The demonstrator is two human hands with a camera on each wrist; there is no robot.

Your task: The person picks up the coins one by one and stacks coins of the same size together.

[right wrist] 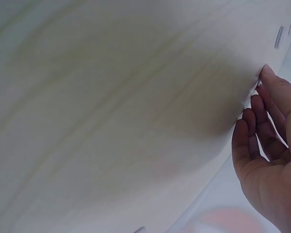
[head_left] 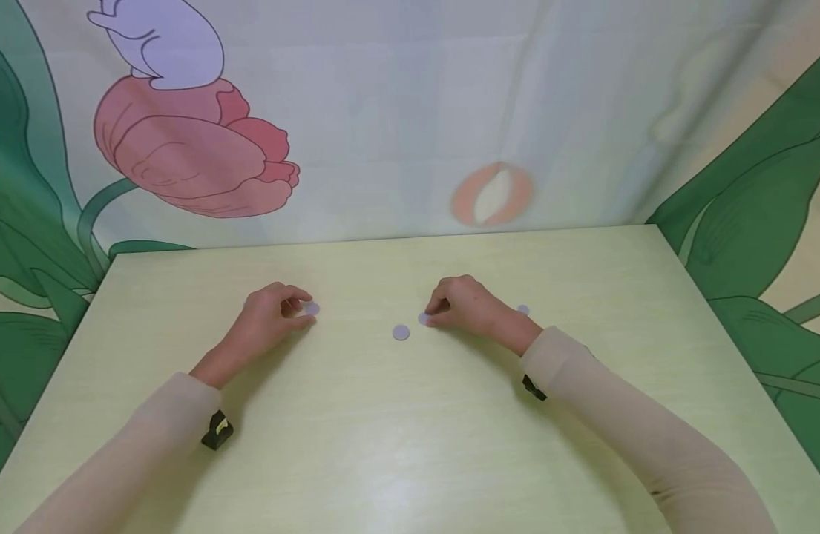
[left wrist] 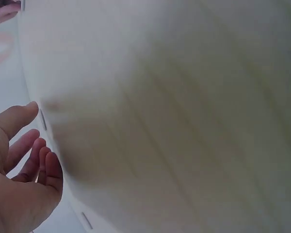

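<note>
You get an evenly bright head view, with pale glare on the near middle of the tabletop [head_left: 383, 415] and soft shadows beside your left sleeve [head_left: 129, 460] and right sleeve [head_left: 650, 437]. The ring print [head_left: 459, 200] looks hazy, the flower print [head_left: 189, 156] crisper. Your wrist views are dimmer and greyer: the wood grain smears, and blurred dark shadow spreads near your left grip [left wrist: 24, 194] and right grip [right wrist: 276, 170].

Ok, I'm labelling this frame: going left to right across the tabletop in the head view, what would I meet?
Bare left hand, flat round pale-purple disc clear of both hands, bare right hand.
</note>
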